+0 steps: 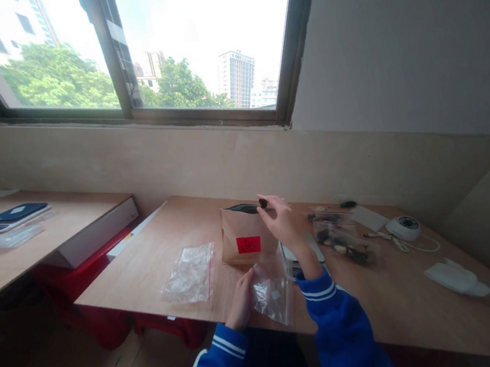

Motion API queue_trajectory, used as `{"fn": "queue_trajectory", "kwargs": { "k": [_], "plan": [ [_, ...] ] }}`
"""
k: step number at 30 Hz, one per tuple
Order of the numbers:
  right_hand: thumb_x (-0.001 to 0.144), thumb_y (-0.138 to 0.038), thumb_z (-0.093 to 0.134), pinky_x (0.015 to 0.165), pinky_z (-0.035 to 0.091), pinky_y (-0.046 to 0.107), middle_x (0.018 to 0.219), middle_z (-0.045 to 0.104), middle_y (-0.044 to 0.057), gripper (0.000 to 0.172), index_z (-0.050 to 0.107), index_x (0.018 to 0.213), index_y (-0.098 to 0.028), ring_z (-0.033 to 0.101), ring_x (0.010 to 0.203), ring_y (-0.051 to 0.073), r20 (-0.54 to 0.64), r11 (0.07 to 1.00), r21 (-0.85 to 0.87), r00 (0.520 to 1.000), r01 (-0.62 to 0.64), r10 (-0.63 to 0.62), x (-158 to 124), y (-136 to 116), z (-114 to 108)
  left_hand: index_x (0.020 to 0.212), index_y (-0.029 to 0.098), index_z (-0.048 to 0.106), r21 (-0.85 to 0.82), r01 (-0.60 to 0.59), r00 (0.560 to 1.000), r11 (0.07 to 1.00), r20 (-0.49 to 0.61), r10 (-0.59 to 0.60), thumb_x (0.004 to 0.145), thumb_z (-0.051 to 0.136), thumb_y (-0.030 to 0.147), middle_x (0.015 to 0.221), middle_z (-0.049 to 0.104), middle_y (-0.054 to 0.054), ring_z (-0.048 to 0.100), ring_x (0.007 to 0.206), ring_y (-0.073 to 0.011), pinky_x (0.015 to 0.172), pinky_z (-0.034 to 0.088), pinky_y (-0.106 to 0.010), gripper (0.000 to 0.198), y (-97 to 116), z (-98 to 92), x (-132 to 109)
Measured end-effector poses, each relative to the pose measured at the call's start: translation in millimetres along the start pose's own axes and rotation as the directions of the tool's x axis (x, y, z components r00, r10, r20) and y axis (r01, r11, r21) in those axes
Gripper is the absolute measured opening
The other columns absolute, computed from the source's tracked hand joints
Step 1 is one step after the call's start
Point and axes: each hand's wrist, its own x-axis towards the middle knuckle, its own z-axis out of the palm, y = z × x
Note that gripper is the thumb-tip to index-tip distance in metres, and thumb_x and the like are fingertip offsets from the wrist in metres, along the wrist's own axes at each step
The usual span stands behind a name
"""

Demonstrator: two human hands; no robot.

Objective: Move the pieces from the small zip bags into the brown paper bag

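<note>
Head view: the right hand (279, 218) pinches a small dark piece (263, 203) between thumb and fingers at the open mouth of a brown paper bag (233, 232), contents hidden. Below, the left hand (240, 297) grips the edge of a clear plastic bag (272, 300); left of this grip lies a pink-edged bag (188, 275). Right of the pinch, clear packets (344, 241) contain dark and pale pieces.
</note>
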Motion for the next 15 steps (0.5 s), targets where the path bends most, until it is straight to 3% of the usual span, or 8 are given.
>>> {"fn": "queue_trajectory", "kwargs": {
  "k": [4, 8, 12, 15],
  "plan": [
    [0.087, -0.029, 0.050, 0.101, 0.033, 0.047, 0.124, 0.061, 0.009, 0.037, 0.055, 0.123, -0.022, 0.052, 0.117, 0.026, 0.068, 0.997, -0.069, 0.997, -0.034, 0.039, -2.6, -1.4, -0.5, 0.097, 0.014, 0.071, 0.002, -0.011, 1.000, 1.000, 0.003, 0.011, 0.079, 0.059, 0.045, 0.099, 0.072, -0.010, 0.063, 0.098, -0.0261, 0.094, 0.043, -0.037, 0.038, 0.3, -0.1, 0.5],
    [0.088, -0.035, 0.049, 0.104, 0.029, 0.048, 0.129, 0.057, 0.010, 0.043, 0.049, 0.129, -0.021, 0.048, 0.122, 0.026, 0.060, 0.998, -0.021, 0.996, -0.064, 0.065, -5.5, -3.8, -2.9, 0.099, 0.015, 0.071, -0.006, -0.012, 1.000, 1.000, 0.010, 0.012, 0.080, 0.058, 0.044, 0.100, 0.072, -0.011, 0.063, 0.098, -0.0256, 0.095, 0.043, -0.037, 0.038, 3.8, 3.1, -1.5],
    [0.090, -0.036, 0.044, 0.103, 0.033, 0.045, 0.124, 0.059, 0.009, 0.036, 0.055, 0.120, -0.022, 0.050, 0.118, 0.023, -0.035, 0.991, 0.079, 0.993, -0.109, 0.112, -17.9, 2.5, -13.4, 0.092, 0.015, 0.072, 0.018, -0.015, 1.000, 1.000, -0.015, 0.016, 0.078, 0.059, 0.046, 0.092, 0.073, -0.011, 0.064, 0.095, -0.0262, 0.091, 0.045, -0.036, 0.036, 5.4, 5.3, -3.2],
    [0.089, -0.037, 0.042, 0.100, 0.036, 0.043, 0.116, 0.061, 0.011, 0.033, 0.059, 0.111, -0.019, 0.052, 0.113, 0.023, -0.161, 0.974, 0.131, 0.965, -0.185, 0.205, -44.1, 16.1, -24.3, 0.092, 0.014, 0.071, 0.005, -0.005, 1.000, 1.000, -0.020, 0.005, 0.077, 0.060, 0.047, 0.092, 0.073, -0.011, 0.064, 0.094, -0.0260, 0.091, 0.046, -0.037, 0.037, 3.4, 3.8, -2.2]
  ]
}}
